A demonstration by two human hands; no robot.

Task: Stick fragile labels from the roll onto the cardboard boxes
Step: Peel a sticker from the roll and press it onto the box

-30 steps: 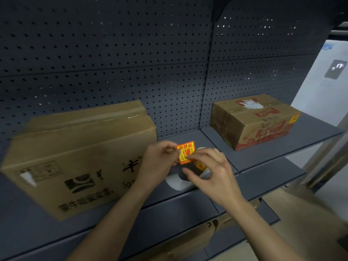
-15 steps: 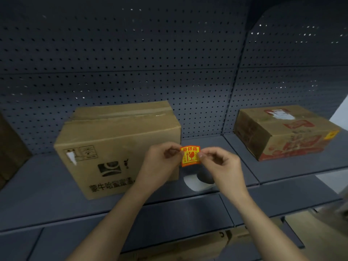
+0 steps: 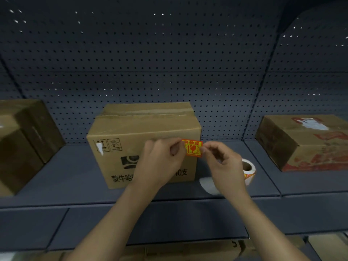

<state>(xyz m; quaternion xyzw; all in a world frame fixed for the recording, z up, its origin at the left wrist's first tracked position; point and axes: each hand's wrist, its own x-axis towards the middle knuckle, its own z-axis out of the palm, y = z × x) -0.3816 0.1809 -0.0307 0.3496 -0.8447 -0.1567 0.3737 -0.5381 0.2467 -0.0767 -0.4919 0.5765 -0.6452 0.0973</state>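
Note:
An orange and yellow fragile label is pinched at its left edge by my left hand and at its right edge by my right hand. It hangs flat in front of the upper right corner of the middle cardboard box, which carries black print. Whether the label touches the box I cannot tell. The label roll lies on the shelf just right of that box, partly behind my right hand, with a white strip of backing paper trailing from it.
A darker cardboard box stands at the left of the grey shelf. A box with red print sits at the right. Perforated dark panels form the back wall. More cardboard shows on the level below.
The view has swung left, bringing the middle box to centre and the left box into sight. Both hands have carried the label up from the roll to the box's upper right corner.

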